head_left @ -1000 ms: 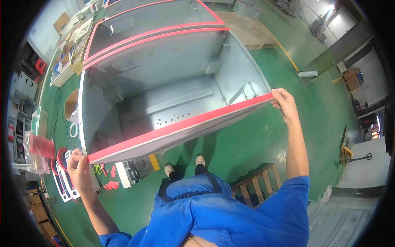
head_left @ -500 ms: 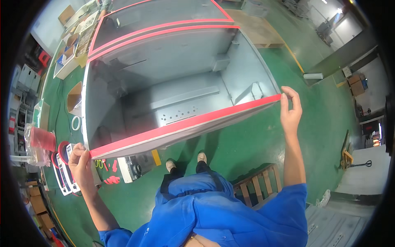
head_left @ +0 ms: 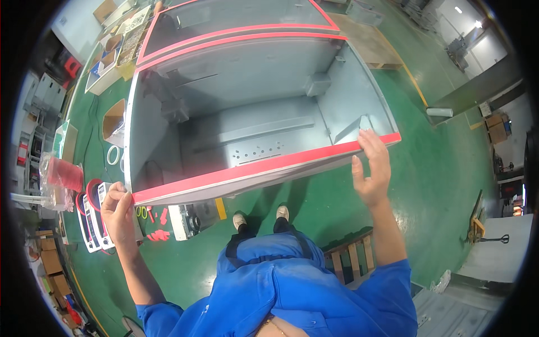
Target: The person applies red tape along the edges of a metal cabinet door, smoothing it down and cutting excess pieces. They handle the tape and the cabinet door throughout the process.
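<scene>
A large open-topped grey metal cabinet point(head_left: 269, 67) lies in front of me. Red tape point(head_left: 269, 167) runs along its near edge from corner to corner. At the near left corner, my left hand point(head_left: 119, 216) is closed, thumb and fingers pinched at the tape's end. Toward the right end of that edge rests my right hand point(head_left: 375, 174), its fingertips on the red strip and its thumb apart below. Nothing shows in its grasp. Inside the cabinet are a bracket and a row of holes in the wall.
Behind stands a second cabinet point(head_left: 236, 17) with red-edged rims. Parts bins point(head_left: 104, 78), a cardboard box point(head_left: 114, 121), a white tape roll point(head_left: 114, 155) and white devices with red rings point(head_left: 92, 219) are at left. A wooden pallet point(head_left: 353, 258) is by my right leg.
My right hand has moved left from the near right corner onto the taped edge, its pinch opened out. My left hand stays pinched at the left corner. The view has shifted slightly.
</scene>
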Available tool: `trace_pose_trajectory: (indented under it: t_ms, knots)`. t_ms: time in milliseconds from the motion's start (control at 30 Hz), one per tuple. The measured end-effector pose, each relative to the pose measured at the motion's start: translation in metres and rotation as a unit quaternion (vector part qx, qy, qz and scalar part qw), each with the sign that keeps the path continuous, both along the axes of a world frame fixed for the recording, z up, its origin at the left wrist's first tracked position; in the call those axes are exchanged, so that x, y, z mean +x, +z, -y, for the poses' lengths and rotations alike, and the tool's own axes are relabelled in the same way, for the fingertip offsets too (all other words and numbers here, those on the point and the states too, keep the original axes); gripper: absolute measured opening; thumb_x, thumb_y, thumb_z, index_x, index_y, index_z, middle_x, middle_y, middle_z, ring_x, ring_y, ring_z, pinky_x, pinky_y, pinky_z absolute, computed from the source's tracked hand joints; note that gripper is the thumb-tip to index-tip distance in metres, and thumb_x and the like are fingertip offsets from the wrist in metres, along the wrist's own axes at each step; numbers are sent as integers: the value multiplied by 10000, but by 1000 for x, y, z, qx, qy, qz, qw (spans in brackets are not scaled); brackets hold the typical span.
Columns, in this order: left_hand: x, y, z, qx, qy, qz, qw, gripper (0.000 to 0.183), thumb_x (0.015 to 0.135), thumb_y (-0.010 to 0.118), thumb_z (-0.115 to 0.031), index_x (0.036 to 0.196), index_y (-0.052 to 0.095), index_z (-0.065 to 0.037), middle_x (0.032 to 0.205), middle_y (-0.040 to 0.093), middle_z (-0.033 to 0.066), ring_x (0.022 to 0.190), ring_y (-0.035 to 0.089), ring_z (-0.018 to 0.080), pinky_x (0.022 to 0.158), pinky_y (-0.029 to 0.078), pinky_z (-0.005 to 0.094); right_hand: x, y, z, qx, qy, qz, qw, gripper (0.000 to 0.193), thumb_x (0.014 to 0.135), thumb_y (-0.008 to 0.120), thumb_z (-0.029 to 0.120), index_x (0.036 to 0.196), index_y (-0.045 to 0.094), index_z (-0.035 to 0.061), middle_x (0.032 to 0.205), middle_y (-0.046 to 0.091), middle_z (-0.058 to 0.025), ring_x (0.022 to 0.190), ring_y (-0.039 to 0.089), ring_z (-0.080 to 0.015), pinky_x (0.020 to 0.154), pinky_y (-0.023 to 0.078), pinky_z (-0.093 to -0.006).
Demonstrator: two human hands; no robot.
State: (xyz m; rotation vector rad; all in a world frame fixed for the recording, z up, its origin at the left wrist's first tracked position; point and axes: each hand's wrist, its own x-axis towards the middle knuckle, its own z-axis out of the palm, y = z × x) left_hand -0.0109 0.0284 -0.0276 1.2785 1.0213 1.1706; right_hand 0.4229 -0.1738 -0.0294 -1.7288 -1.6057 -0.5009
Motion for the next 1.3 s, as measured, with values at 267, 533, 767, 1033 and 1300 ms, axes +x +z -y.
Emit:
trace_pose_trajectory:
  t_ms: [267, 533, 767, 1033, 1300]
  knots:
    - [-5, -4, -2, 23, -8, -14, 1000, 145, 772, 567, 59, 683, 529, -49, 913, 469, 7, 699, 450, 58, 556, 329, 176, -17, -6, -10, -10, 30, 39, 999, 370, 763, 578, 78, 1117, 537, -18, 1165, 542, -161, 1108, 497, -338, 914, 393, -439]
    - [3, 5, 4, -4, -6, -17, 1000, 128, 759, 578, 29, 672, 524, -47, 903, 458, 4, 673, 418, 42, 539, 290, 160, -30, -6, -14, -19, 25, 65, 997, 402, 760, 570, 95, 1140, 526, -30, 1193, 526, -177, 1125, 483, -352, 929, 379, -451]
    - [4, 3, 4, 17, 7, -3, 1000, 109, 745, 584, 49, 683, 552, -34, 877, 474, 5, 558, 395, 27, 457, 257, 161, -34, -7, -19, -22, 33, 60, 997, 399, 770, 560, 102, 1146, 524, -29, 1201, 523, -176, 1144, 470, -348, 948, 367, -451]
    - [7, 2, 6, 26, 19, 3, 999, 107, 747, 585, 45, 679, 554, -32, 871, 474, 8, 555, 395, 28, 469, 267, 161, -37, -8, -20, -32, 32, 57, 997, 404, 776, 559, 106, 1157, 517, -23, 1206, 522, -172, 1159, 462, -338, 958, 357, -450]
    - [7, 3, 7, 27, 24, 0, 999, 106, 747, 584, 44, 677, 551, -29, 866, 472, 14, 594, 412, 38, 493, 286, 171, -40, -7, -24, -29, 45, 63, 997, 408, 766, 555, 92, 1155, 516, -23, 1200, 524, -182, 1156, 464, -345, 955, 360, -457]
